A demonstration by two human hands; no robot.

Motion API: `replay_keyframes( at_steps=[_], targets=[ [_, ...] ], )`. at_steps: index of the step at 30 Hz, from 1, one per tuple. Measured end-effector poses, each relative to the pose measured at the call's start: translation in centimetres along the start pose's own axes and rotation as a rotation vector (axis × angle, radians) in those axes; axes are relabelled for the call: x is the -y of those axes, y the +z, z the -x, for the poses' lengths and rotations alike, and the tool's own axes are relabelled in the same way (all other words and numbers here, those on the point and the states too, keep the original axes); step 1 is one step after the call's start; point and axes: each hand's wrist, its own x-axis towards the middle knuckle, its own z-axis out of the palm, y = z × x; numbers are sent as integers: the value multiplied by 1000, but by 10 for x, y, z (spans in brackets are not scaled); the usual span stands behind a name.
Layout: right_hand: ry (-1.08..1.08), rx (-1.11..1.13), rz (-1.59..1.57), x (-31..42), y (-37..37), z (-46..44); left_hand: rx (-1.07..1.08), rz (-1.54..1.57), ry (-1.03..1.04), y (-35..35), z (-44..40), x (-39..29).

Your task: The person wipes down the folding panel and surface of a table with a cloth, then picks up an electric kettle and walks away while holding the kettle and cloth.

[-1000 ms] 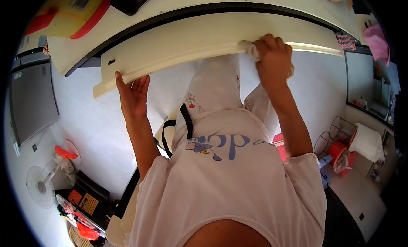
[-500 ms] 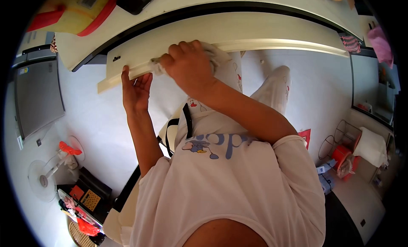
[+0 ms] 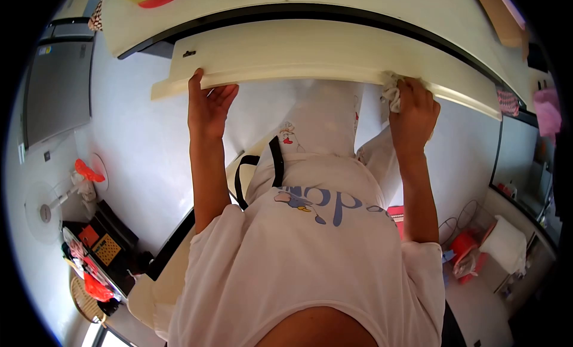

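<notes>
A long cream panel, like a pull-out board or drawer front, runs across in front of me beneath the desk edge. At its left end my left hand has the thumb on top and the fingers curled under the front lip, gripping it. Far along to the right, my right hand is closed round a crumpled pale cloth, which presses against the same front lip. A small dark fitting sits on the panel near its left end.
Behind the panel lies the black-edged desk top. My legs are directly below it. A grey fridge stands at the left, with a fan lower down. Red and white items are at the lower right.
My right hand has slid the cloth along the lip from beside my left hand to the far right. My left hand keeps its hold. The view has shifted somewhat.
</notes>
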Motion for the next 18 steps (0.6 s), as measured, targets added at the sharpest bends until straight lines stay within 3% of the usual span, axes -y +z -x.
replay_keyframes(
  at_steps=[9, 14, 17, 18],
  targets=[
    [-362, 55, -214, 120, 13, -39, 23, 17, -29, 1, 1, 1],
    [-471, 52, -320, 220, 17, -59, 15, 76, -97, -12, -10, 5],
    [-495, 7, -328, 266, 22, -66, 165, 171, 19, -14, -10, 9],
    [-499, -4, -325, 273, 22, -67, 145, 214, -28, -10, -2, 4]
  ],
)
